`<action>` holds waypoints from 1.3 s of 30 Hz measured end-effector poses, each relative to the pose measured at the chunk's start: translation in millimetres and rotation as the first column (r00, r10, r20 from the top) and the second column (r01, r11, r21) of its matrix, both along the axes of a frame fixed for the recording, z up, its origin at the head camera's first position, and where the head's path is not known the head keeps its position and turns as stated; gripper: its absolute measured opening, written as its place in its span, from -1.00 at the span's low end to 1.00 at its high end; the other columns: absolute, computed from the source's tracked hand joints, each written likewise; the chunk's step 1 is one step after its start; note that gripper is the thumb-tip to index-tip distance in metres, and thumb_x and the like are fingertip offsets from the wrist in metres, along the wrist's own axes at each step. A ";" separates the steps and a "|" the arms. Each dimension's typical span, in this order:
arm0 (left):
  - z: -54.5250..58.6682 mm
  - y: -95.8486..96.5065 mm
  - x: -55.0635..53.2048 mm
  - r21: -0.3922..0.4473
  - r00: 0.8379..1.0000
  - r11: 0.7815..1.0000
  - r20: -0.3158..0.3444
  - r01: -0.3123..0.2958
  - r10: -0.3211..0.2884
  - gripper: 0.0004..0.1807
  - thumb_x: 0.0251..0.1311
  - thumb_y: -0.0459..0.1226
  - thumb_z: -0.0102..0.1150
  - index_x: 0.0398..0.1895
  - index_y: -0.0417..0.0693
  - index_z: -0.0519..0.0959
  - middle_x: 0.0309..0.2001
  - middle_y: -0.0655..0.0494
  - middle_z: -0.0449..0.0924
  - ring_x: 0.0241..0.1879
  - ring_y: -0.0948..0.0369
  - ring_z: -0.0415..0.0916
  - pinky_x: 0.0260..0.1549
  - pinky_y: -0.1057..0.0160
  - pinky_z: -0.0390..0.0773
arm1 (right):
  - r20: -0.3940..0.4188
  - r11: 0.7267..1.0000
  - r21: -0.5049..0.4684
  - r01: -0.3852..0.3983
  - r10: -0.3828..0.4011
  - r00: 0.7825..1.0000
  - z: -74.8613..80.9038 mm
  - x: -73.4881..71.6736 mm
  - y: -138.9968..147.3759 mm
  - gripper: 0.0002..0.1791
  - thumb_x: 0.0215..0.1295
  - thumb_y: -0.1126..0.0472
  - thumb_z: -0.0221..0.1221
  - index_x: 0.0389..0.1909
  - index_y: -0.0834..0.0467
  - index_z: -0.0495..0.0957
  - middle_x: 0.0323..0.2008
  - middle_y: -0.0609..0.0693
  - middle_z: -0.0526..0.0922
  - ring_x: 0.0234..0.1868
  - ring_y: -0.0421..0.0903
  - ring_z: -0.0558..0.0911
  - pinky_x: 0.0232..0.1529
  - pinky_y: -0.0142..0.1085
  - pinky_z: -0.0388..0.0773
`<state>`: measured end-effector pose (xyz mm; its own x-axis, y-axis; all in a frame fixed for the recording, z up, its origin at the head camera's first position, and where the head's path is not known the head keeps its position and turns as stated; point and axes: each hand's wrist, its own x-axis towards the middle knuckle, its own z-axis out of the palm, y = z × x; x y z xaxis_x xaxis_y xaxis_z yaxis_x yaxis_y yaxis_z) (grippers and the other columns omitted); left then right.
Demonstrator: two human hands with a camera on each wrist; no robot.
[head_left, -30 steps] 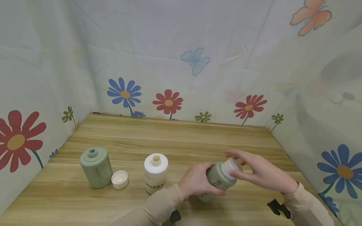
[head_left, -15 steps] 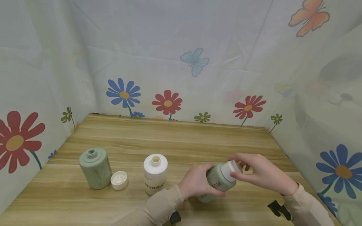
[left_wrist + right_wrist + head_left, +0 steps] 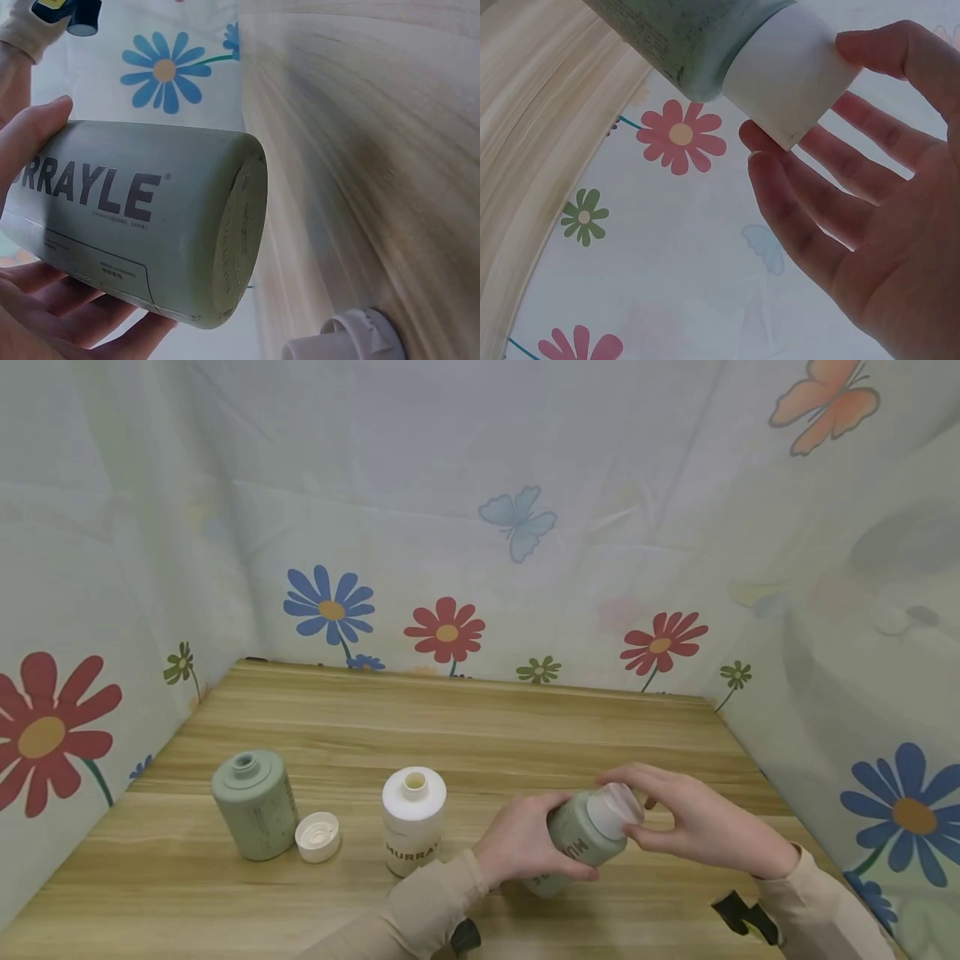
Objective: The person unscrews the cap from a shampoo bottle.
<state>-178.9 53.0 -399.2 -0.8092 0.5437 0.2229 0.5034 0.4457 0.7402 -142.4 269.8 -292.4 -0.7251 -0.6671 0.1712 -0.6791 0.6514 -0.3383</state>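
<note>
My left hand (image 3: pixel 517 842) grips a green bottle (image 3: pixel 587 831) round its body, thumb on one side and fingers on the other. The bottle leans to the right, its base facing the left wrist camera and MURRAYLE lettering (image 3: pixel 101 184) on its side. A white cap (image 3: pixel 615 810) sits on its upper end. My right hand (image 3: pixel 693 822) holds that cap between thumb and fingers. In the right wrist view the thumb touches the rim of the white cap (image 3: pixel 791 75), and the fingertips are partly hidden behind it.
On the wooden table (image 3: pixel 420 718) stand an uncapped green bottle (image 3: pixel 258 810) at left and an uncapped white bottle (image 3: pixel 414 818) near the middle. A loose white cap (image 3: pixel 317 837) lies between them. Flower-printed cloth (image 3: pixel 540 602) encloses the back and sides.
My right hand's fingers shift round the cap, curling in and then loosening a little, and the cap looks turned. The left hand and the held bottle stay nearly still.
</note>
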 end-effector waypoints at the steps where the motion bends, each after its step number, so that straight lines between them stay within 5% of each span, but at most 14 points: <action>1: 0.3 -0.3 -0.1 0.000 1.000 1.000 0.002 0.000 0.000 -0.19 -0.32 0.12 0.56 0.12 0.12 0.54 -0.14 0.30 0.67 -0.27 0.49 0.49 -0.28 0.48 0.46 | 0.013 1.000 -0.010 0.012 -0.012 1.000 0.3 0.1 -0.3 -0.43 0.22 0.17 0.30 0.25 0.00 0.39 0.12 -0.06 0.58 -0.07 -0.31 0.55 -0.22 -0.41 0.56; 7: 2.4 -0.5 0.4 -0.011 1.000 1.000 0.009 -0.010 0.010 -0.18 -0.31 0.11 0.55 0.15 0.12 0.53 -0.12 0.29 0.67 -0.26 0.48 0.49 -0.27 0.47 0.47 | 0.081 0.991 -0.006 0.137 -0.136 0.987 1.7 -0.9 -2.5 -0.38 0.28 -0.09 0.22 0.31 0.00 0.33 -0.04 -0.15 0.66 -0.13 -0.30 0.60 -0.32 -0.42 0.52; 13: 3.8 2.8 1.0 -0.011 1.000 1.000 0.004 0.003 -0.003 -0.20 -0.30 0.11 0.55 0.14 0.15 0.53 -0.13 0.31 0.66 -0.27 0.50 0.48 -0.26 0.49 0.46 | 0.073 0.989 0.006 0.145 -0.145 0.987 1.4 -0.9 -0.9 -0.55 0.26 -0.09 0.24 0.11 -0.02 0.49 -0.25 -0.27 0.63 -0.32 -0.40 0.50 -0.44 -0.45 0.42; 22: 7.4 2.4 0.4 -0.018 1.000 1.000 -0.005 0.002 -0.002 -0.19 -0.31 0.12 0.55 0.14 0.17 0.53 -0.13 0.33 0.65 -0.27 0.51 0.47 -0.27 0.50 0.46 | -0.012 1.000 0.025 0.011 -0.011 1.000 4.2 -1.3 4.3 -0.53 0.19 0.11 0.34 0.12 -0.02 0.48 0.01 -0.17 0.62 -0.08 -0.33 0.57 -0.18 -0.40 0.59; 30: 7.1 2.9 2.1 -0.004 1.000 1.000 0.002 0.018 -0.018 -0.19 -0.30 0.10 0.56 0.15 0.17 0.52 -0.09 0.34 0.65 -0.24 0.53 0.47 -0.24 0.51 0.46 | -0.097 0.994 0.050 -0.101 0.106 0.990 3.0 -2.9 8.8 -0.41 0.11 0.24 0.37 0.18 -0.08 0.43 0.07 -0.26 0.55 0.01 -0.30 0.53 -0.06 -0.35 0.56; 39: 6.1 2.2 1.1 0.008 0.999 1.000 0.020 0.027 -0.027 -0.19 -0.30 0.10 0.56 0.15 0.16 0.52 -0.11 0.34 0.65 -0.25 0.53 0.47 -0.25 0.50 0.46 | 0.019 0.996 -0.009 0.090 -0.090 0.996 2.4 -1.8 4.3 -0.42 0.25 -0.09 0.23 0.25 0.02 0.40 0.14 -0.10 0.57 0.02 -0.28 0.57 -0.10 -0.37 0.61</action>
